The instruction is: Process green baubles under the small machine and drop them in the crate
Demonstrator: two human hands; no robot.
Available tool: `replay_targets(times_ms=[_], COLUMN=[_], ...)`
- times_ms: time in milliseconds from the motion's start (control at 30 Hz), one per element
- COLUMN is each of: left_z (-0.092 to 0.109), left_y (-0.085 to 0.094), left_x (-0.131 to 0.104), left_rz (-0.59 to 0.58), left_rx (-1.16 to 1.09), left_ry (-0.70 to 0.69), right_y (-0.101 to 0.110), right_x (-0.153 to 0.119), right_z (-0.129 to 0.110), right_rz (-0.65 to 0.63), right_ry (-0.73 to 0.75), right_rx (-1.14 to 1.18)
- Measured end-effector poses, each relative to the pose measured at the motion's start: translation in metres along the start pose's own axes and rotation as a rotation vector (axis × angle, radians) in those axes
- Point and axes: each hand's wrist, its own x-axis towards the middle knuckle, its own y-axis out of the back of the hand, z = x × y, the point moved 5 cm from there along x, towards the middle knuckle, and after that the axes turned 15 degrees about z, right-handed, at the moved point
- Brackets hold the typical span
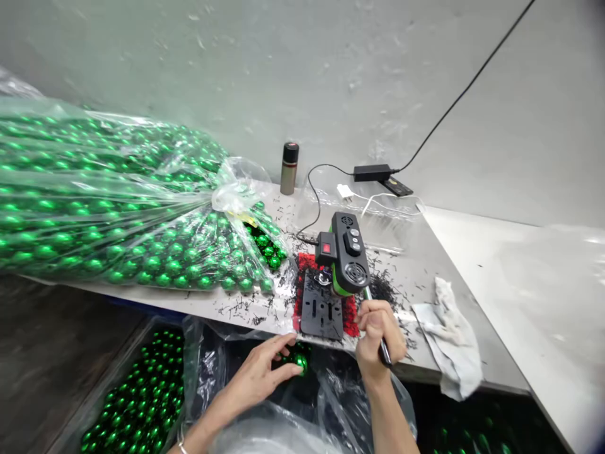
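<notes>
My left hand (pixel 262 369) is over a plastic-lined opening below the table's front edge, its fingers stretched out and apart. At its thumb tip is a shiny green ball (pixel 301 362); I cannot tell whether they touch. My right hand (pixel 380 331) is wrapped round the black-gripped lever (pixel 384 354) of a small machine. That machine has a black-and-green head (pixel 350 252), a red-lit switch (pixel 326 248) and a slotted black base plate (pixel 322 309). Red material (pixel 350 315) shows around the base.
A tied clear bag of green balls (pixel 118 208) fills the table's left side. More balls (pixel 142 391) lie in a lined container below. Black shavings (pixel 382 287) surround the machine. Behind stand a bottle (pixel 289 169) and a power adapter (pixel 372 173); a cloth (pixel 449 337) hangs at right.
</notes>
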Motion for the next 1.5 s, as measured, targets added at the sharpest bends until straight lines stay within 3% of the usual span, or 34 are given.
replay_targets(times_ms=[100, 167, 233, 367, 467, 600, 767, 867, 967, 1100, 1233, 1367, 1500], left_z=[0.024, 0.044, 0.06, 0.063, 0.061, 0.06, 0.059, 0.058, 0.054, 0.045, 0.036, 0.028, 0.028], left_y=[0.027, 0.045, 0.055, 0.045, 0.035, 0.044, 0.066, 0.058, 0.041, 0.015, -0.003, -0.009, -0.017], left_x=[0.027, 0.057, 0.091, 0.147, 0.16, 0.159, 0.143, 0.126, 0.11, 0.096, 0.09, 0.089, 0.091], left_rz=[0.198, 0.393, 0.502, 0.355, 0.273, 0.304, 0.285, 0.165, 0.093, 0.046, 0.043, 0.163, 0.153], left_rx=[0.219, 0.354, 0.541, 0.974, 1.065, 0.799, -0.149, -0.59, -0.803, -0.937, -0.901, -0.803, -0.597], left_ry=[-0.256, -0.418, -0.514, -0.451, -0.443, -0.338, 0.022, 0.206, 0.345, 0.465, 0.486, 0.435, 0.284], right_y=[0.0, -0.001, -0.002, -0.003, -0.002, -0.001, -0.001, -0.001, 0.0, 0.0, 0.0, -0.001, -0.002], right_x=[-0.001, 0.0, 0.001, 0.0, -0.002, -0.003, -0.004, -0.005, -0.005, -0.004, -0.003, -0.004, -0.005], right_z=[0.0, -0.002, -0.004, -0.005, -0.003, -0.002, -0.001, 0.0, 0.0, -0.001, -0.002, -0.002, -0.002], right_rz=[0.017, 0.029, 0.026, 0.014, 0.02, 0.021, 0.005, 0.007, 0.0, -0.017, -0.021, -0.006, 0.0], right_ry=[0.007, 0.016, 0.017, 0.019, 0.021, 0.001, -0.014, -0.014, -0.012, -0.013, -0.006, 0.003, 0.01], right_rx=[0.009, 0.018, 0.017, -0.001, -0.002, 0.009, 0.008, 0.013, 0.008, -0.014, -0.037, -0.011, -0.002])
